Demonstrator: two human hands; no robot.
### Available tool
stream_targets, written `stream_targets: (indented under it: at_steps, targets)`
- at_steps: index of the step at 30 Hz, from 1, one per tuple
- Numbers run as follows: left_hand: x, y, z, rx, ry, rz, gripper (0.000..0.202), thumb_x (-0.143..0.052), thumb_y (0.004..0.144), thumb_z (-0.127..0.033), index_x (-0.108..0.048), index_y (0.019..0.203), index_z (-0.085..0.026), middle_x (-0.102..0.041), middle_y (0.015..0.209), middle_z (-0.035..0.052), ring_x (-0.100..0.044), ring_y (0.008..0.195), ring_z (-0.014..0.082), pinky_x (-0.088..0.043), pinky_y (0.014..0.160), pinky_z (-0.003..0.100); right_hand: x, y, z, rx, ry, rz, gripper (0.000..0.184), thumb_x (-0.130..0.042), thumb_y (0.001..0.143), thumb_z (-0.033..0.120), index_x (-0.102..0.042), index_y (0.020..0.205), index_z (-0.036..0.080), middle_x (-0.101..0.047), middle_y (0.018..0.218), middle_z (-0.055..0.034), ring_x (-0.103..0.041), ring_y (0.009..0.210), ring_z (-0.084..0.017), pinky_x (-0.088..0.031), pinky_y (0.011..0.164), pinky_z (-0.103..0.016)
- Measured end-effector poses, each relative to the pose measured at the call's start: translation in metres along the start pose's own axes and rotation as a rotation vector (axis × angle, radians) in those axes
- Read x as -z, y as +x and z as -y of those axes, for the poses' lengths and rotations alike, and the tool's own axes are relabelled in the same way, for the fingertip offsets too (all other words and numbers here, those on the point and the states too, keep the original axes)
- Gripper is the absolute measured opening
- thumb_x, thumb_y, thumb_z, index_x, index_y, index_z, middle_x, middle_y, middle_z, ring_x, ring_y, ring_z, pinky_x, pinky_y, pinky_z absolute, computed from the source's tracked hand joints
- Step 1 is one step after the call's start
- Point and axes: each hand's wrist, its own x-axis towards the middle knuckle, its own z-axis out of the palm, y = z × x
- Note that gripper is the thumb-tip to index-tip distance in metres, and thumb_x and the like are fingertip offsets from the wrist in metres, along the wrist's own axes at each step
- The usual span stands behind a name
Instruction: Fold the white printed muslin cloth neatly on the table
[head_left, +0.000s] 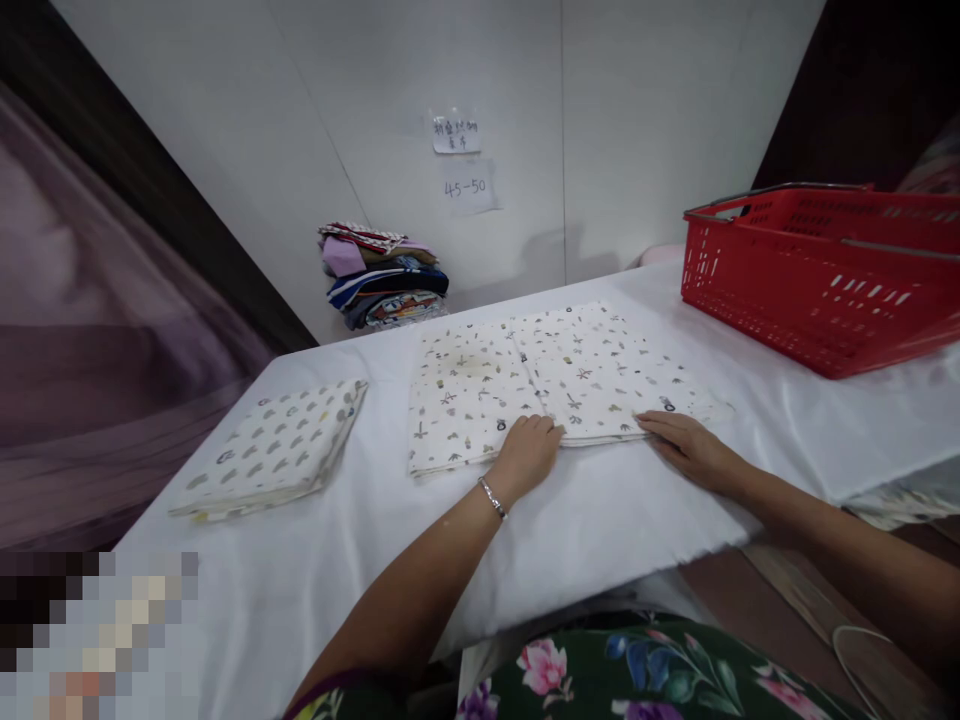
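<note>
A white patterned cloth (540,385) lies spread flat on the white table (600,510), folded into two panels. My left hand (527,452) rests at its near edge with fingers curled onto the fabric; a bracelet circles that wrist. My right hand (686,445) lies flat, fingers stretched out, on the cloth's near right corner. Neither hand lifts the cloth.
A folded spotted cloth (274,450) lies at the table's left. A stack of folded fabrics (382,280) stands at the back against the wall. A red plastic basket (825,275) sits at the right. Paper notes (459,160) hang on the wall.
</note>
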Motion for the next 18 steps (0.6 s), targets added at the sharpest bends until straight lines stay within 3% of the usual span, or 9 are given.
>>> stream_targets:
  at_steps: [6,11,14,18]
  targets:
    - [-0.002,-0.009,-0.005,0.065,-0.118,0.041,0.030,-0.045,0.081,-0.009,-0.056,0.107,-0.019,-0.058,0.097,0.0056,-0.050,0.091,0.0189,-0.039,0.078,0.033,0.001,0.001,-0.001,0.013,0.007,-0.007,0.035,-0.041,0.090,0.026,-0.053,0.123,0.022,-0.056,0.122,-0.0076,-0.053,0.111,-0.022,-0.047,0.093,-0.044]
    - [0.001,-0.004,-0.008,0.115,-0.187,0.003,0.013,-0.049,0.084,-0.022,-0.060,0.091,-0.021,-0.057,0.091,0.0037,-0.050,0.089,0.0182,-0.039,0.076,0.032,0.000,0.006,0.003,0.033,-0.024,-0.026,0.035,-0.043,0.090,0.027,-0.051,0.124,0.021,-0.056,0.121,-0.0097,-0.052,0.110,-0.023,-0.046,0.092,-0.045]
    - [0.000,0.004,-0.013,0.106,-0.218,-0.013,0.015,-0.047,0.087,-0.027,-0.060,0.086,-0.021,-0.057,0.091,0.0039,-0.050,0.088,0.0175,-0.038,0.075,0.032,-0.003,0.013,0.011,0.050,-0.031,-0.071,0.035,-0.044,0.090,0.026,-0.051,0.124,0.021,-0.054,0.123,-0.0101,-0.050,0.113,-0.023,-0.044,0.093,-0.045]
    - [-0.003,0.016,-0.020,0.110,-0.221,0.003,0.015,-0.047,0.088,-0.025,-0.061,0.084,-0.020,-0.058,0.092,0.0040,-0.050,0.087,0.0168,-0.038,0.074,0.031,-0.006,0.026,0.025,0.095,-0.023,-0.050,0.024,-0.044,0.091,0.024,-0.060,0.108,0.021,-0.057,0.117,-0.0095,-0.053,0.107,-0.022,-0.045,0.090,-0.043]
